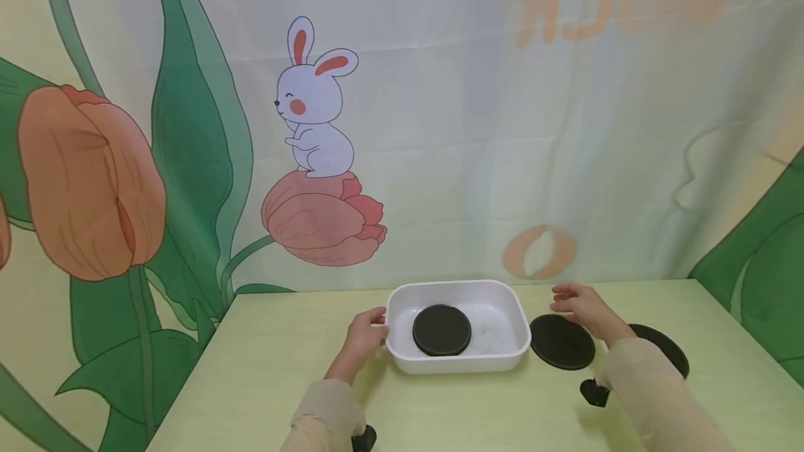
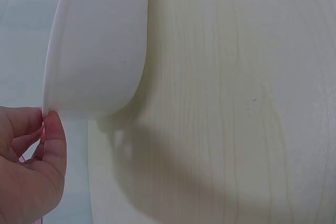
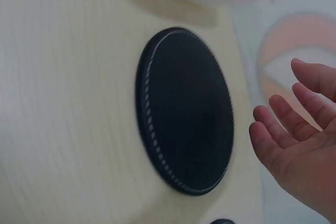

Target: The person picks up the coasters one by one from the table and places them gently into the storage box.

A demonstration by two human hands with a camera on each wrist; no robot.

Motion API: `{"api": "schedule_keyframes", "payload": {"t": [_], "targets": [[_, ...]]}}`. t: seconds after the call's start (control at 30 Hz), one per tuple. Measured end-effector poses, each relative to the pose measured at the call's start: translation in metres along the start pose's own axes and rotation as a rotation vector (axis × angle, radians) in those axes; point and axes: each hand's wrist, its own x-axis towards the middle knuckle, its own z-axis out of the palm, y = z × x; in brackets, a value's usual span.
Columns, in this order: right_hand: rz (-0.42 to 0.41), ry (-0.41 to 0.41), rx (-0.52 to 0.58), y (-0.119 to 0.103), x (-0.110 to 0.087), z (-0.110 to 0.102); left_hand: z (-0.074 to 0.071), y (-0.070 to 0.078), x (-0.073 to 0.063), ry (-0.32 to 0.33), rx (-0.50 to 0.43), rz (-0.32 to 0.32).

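My left hand [image 1: 364,335] pinches the rim of a white rectangular tray [image 1: 458,365] at its left end. In the left wrist view, the thumb and fingers of the left hand [image 2: 39,163] meet at the edge of the tray [image 2: 100,45]. Inside the tray, left of centre, lies a black round coaster [image 1: 442,330]. A second black coaster [image 1: 562,342] lies just right of the tray; its stitched border shows on the coaster [image 3: 186,114] in the right wrist view. My right hand [image 1: 585,309], fingers loosely bent and holding nothing, hovers by its far edge.
Another black round coaster [image 1: 666,346] lies farther right, partly hidden by my right forearm. Black wrist mounts [image 1: 593,393] show at the sleeves. Behind the pale wooden table [image 1: 283,368] hangs a printed cloth [image 1: 440,159] with tulips and a rabbit.
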Motion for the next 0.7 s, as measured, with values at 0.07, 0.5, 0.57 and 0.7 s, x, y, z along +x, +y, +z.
{"api": "schedule_keyframes", "payload": {"t": [0.07,0.5,0.57,0.7], "targets": [[0.004,0.009,-0.02,0.008,0.001,-0.001,0.0,0.0,0.0,0.001,0.002,0.003],[-0.005,0.035,-0.146,0.03,0.0,-0.005,0.001,0.0,0.001,0.004,-0.006,-0.001],[-0.011,0.03,-0.152,0.032,-0.001,-0.004,0.001,-0.001,0.001,0.007,-0.005,0.004],[-0.012,0.029,-0.178,0.033,-0.001,-0.004,0.001,-0.001,0.001,0.008,-0.003,0.003]]}}
